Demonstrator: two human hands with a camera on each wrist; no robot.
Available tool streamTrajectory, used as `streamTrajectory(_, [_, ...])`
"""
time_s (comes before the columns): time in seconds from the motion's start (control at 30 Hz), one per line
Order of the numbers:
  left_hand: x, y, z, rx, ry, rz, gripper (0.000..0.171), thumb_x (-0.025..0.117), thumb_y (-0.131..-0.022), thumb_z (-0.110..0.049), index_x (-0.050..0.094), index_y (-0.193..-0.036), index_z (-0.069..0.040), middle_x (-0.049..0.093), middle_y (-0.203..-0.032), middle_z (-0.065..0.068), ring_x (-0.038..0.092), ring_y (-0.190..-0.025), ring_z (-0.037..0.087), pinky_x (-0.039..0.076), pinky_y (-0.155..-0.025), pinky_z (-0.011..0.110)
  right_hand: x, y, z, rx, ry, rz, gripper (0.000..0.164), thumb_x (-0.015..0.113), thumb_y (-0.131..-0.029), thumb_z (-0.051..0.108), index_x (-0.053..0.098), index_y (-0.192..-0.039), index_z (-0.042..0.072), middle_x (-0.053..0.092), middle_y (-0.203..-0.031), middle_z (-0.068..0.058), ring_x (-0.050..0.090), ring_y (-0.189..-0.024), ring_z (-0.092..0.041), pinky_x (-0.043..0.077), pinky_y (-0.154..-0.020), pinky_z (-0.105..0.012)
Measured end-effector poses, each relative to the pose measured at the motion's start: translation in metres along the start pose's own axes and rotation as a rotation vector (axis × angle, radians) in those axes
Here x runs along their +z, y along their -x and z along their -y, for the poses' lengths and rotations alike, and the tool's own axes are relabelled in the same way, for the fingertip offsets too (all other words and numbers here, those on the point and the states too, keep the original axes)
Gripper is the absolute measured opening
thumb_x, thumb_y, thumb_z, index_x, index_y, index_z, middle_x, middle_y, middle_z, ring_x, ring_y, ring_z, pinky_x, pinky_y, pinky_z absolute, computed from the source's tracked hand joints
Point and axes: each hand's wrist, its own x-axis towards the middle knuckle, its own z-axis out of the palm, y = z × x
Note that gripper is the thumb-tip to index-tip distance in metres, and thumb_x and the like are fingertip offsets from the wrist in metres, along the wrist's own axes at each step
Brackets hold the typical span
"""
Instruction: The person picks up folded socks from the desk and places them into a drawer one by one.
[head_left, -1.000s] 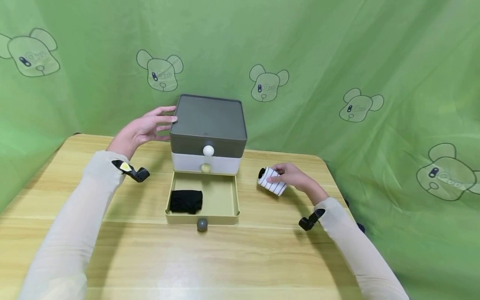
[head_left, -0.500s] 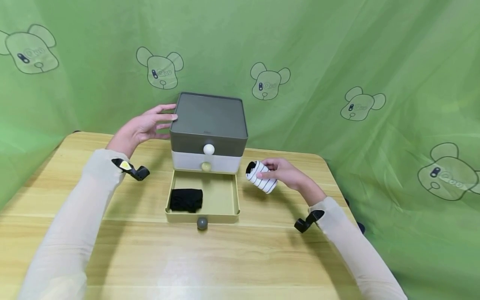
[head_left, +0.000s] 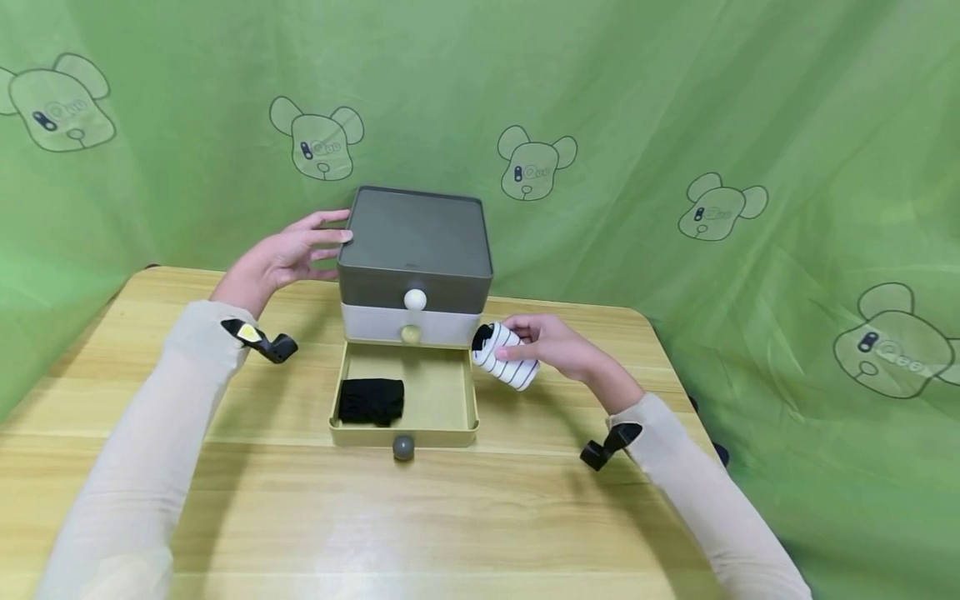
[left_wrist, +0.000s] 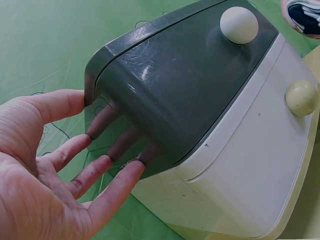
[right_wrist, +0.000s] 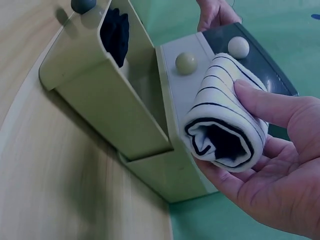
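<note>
My right hand point(head_left: 558, 346) pinches a rolled white cloth with thin black stripes point(head_left: 512, 360), thumb on one side and fingers on the other. In the right wrist view, the end of the roll shows a dark inside. The roll is held up just right of a small drawer unit point(head_left: 420, 233), whose bottom yellow drawer point(head_left: 442, 387) is pulled out. A folded black cloth point(head_left: 371, 401) lies in the drawer's left front part. My left hand point(head_left: 281, 258) rests straight, spread fingertips against the unit's left side, by the dark grey top tier point(left_wrist: 165, 80).
A white knob point(head_left: 415, 300) is on the closed grey drawer, a yellow one point(head_left: 410, 335) on the white drawer below. The open drawer's grey knob point(head_left: 402, 447) juts over the wooden table point(head_left: 360, 533). A green curtain point(head_left: 615, 108) hangs close behind the unit.
My right hand has carried the striped roll leftward, from over the table to close beside the open drawer's right edge. My left hand stays at the unit's side.
</note>
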Motion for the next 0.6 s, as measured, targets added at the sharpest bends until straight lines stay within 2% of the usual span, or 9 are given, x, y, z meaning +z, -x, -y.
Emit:
streamTrajectory(0.4, [0.000, -0.001, 0.000, -0.010, 0.001, 0.001, 0.075, 0.059, -0.103, -0.019, 0.016, -0.164, -0.030, 0.013, -0.172, 0.010, 0.009, -0.159, 0.033, 0.020, -0.128, 0.059, 0.019, -0.008, 0.034, -0.065, 0.008, 0.035, 0.038, 0.075, -0.089, 0.003, 0.064, -0.125, -0.005, 0.073, -0.098, -0.006, 0.071, -0.082, -0.017, 0.064, -0.071, -0.030])
streamTrajectory(0.6, [0.001, 0.000, -0.001, -0.009, 0.001, 0.004, 0.074, 0.057, -0.104, -0.019, 0.015, -0.164, -0.029, 0.013, -0.171, 0.010, 0.009, -0.159, 0.033, 0.019, -0.128, 0.059, 0.034, -0.008, 0.048, -0.093, 0.028, 0.090, 0.035, 0.075, -0.089, 0.002, 0.065, -0.122, -0.003, 0.074, -0.103, -0.012, 0.072, -0.080, -0.017, 0.066, -0.070, -0.034])
